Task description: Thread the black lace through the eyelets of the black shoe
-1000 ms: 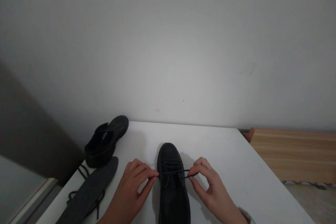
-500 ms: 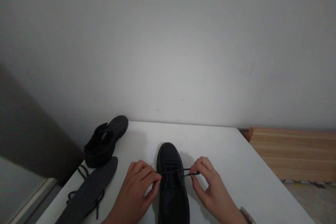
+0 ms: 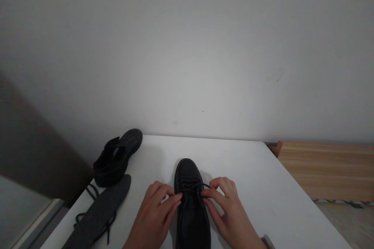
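A black shoe [image 3: 188, 169] stands on the white table with its toe pointing away from me, its opening towards me. Dark laces [image 3: 191, 182] cross its upper part. At the shoe's left edge, my left hand [image 3: 159, 210] pinches near the eyelets; what sits between its fingertips is hidden. My right hand [image 3: 224, 206] is on the other side, thumb and index finger closed on a shoelace [image 3: 206, 185] by the right row of eyelets. A strand runs from the shoe to its fingers.
A second black shoe [image 3: 109, 167] without visible lacing lies at the back left of the white table [image 3: 239, 155]. In front of it are a dark grey insole [image 3: 102, 210] and a loose black lace [image 3: 108, 233]. Wooden furniture [image 3: 324, 169] stands beyond the right edge, a wall [image 3: 187, 66] behind.
My right hand has moved left, close to the shoe's side. The strand stretched across the shoe between both hands no longer shows. My left hand has shifted slightly right.
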Available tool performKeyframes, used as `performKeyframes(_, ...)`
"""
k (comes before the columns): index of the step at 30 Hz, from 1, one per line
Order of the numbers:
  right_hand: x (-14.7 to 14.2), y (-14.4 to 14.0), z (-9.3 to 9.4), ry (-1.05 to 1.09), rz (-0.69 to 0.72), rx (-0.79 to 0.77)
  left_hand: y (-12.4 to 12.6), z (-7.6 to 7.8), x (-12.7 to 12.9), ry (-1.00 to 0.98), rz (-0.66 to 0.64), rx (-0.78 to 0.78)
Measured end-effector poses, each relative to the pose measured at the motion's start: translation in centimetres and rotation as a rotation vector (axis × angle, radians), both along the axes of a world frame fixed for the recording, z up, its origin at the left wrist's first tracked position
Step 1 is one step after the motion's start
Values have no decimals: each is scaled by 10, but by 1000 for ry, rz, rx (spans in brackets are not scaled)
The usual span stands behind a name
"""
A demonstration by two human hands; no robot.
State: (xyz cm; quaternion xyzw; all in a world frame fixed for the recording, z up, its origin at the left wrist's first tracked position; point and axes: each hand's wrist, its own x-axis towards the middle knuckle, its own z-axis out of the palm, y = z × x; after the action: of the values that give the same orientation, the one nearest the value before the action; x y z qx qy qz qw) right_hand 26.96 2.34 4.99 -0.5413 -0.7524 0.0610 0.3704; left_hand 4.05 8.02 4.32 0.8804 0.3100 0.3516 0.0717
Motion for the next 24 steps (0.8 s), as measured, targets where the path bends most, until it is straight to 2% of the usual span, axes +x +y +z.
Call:
performKeyframes(7, -4, -5, 12, -56, 49, 14, -5, 5, 5, 1, -42, -57)
performKeyframes(12, -14, -3, 23, -146, 57, 35, -9, 10, 14, 115, -44, -49)
performKeyframes(20, -30, 9, 25, -422, -81, -13, -11, 22, 30, 365, 84, -95)
performKeyframes(24, -35, 12, 27, -461, -98, -59, -12, 26, 36, 440, 130, -111)
